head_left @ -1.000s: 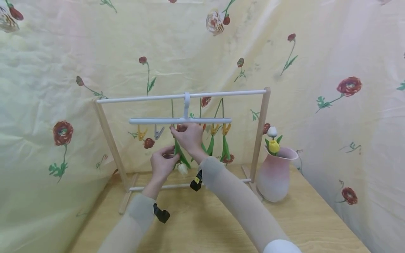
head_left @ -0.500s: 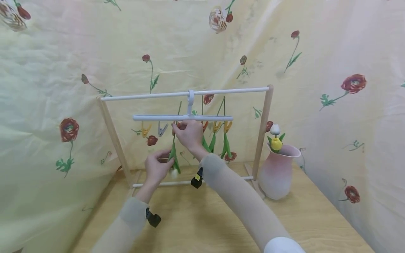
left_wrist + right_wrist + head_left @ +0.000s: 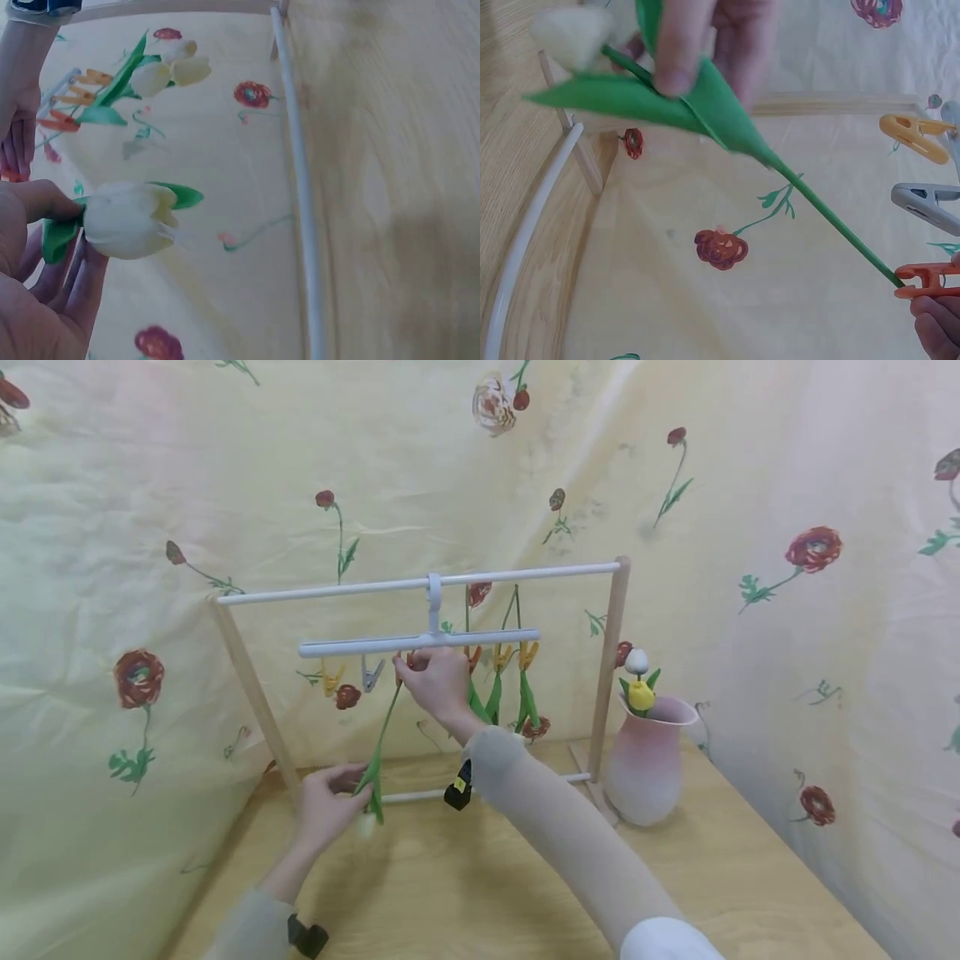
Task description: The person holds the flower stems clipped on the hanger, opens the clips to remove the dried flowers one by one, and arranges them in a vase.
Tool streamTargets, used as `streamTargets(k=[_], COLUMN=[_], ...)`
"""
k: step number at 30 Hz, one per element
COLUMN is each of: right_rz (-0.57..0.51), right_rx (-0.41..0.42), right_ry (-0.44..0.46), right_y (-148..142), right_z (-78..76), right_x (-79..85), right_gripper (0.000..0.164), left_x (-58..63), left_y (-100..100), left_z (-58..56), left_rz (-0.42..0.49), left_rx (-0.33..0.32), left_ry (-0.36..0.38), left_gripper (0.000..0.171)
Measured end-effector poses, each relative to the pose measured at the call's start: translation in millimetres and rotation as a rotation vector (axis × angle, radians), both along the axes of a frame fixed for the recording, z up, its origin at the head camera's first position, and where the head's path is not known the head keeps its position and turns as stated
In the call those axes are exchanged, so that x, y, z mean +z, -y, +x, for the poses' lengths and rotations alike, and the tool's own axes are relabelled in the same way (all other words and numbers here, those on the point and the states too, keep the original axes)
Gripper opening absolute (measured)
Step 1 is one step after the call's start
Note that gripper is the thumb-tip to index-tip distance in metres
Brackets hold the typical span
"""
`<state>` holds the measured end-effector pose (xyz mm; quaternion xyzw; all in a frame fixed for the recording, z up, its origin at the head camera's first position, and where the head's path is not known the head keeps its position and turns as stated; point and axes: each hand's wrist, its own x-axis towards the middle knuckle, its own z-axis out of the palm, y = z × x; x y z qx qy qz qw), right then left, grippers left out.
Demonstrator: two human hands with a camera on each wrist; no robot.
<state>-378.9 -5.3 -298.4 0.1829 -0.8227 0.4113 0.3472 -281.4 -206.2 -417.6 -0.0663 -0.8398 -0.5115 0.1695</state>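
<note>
My left hand (image 3: 330, 806) pinches a white tulip (image 3: 131, 221) just behind its bloom, among the green leaves. The bloom points down, and the stem (image 3: 840, 225) slants up to an orange clip (image 3: 928, 280) under the white hanger (image 3: 360, 646). At that clip, my right hand (image 3: 438, 685) grips with thumb and fingers. The stem's end lies at the clip's mouth; whether it is still clamped I cannot tell. Several other tulips (image 3: 154, 79) hang bloom-down from clips right of my right hand. Left of it, a yellow clip (image 3: 332, 679) and a grey clip (image 3: 371, 675) hold nothing.
The hanger hooks over the top bar (image 3: 525, 574) of a rack with wooden legs (image 3: 611, 668). To the right, a pink and white vase (image 3: 647, 768) holds a yellow tulip (image 3: 641, 696) and a white one. Flowered cloth surrounds the wooden table (image 3: 487, 877).
My left hand has moved down and left with the white tulip. Its stem, which rose above the hanger, now ends at the orange clip. My right hand has stayed at the clip.
</note>
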Motion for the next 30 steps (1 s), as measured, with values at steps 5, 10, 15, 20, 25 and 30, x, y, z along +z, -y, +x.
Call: streamTargets(k=[5, 10, 15, 20, 25, 30], right_rz=[0.007, 0.002, 0.008, -0.025, -0.081, -0.1], right_rx=[-0.03, -0.018, -0.016, -0.019, -0.001, 0.026], right_ry=[-0.011, 0.015, 0.007, 0.025, 0.096, 0.108], right_y=[1.1, 1.4, -0.8, -3.4, -6.2, -6.6], right_z=[-0.9, 0.4, 0.7, -2.4, -2.6, -1.8], right_x=[2.5, 1.8, -0.3, -4.4, -6.5, -6.4], right_gripper=[0.028, 0.029, 0.029, 0.03, 0.031, 0.031], left_x=[-10.0, -12.9, -2.5, 2.1, -0.6, -0.2], left_y=[22.7, 52.5, 73.7, 67.9, 44.1, 18.7], left_z=[8.8, 15.3, 24.0, 28.6, 27.9, 25.9], left_rz=[0.006, -0.079, -0.215, -0.395, -0.438, -0.465], left_rx=[-0.05, -0.173, -0.312, -0.442, -0.545, -0.611], left_ry=[0.005, -0.002, 0.086, 0.105, 0.084, 0.059], left_gripper=[0.028, 0.026, 0.023, 0.019, 0.021, 0.022])
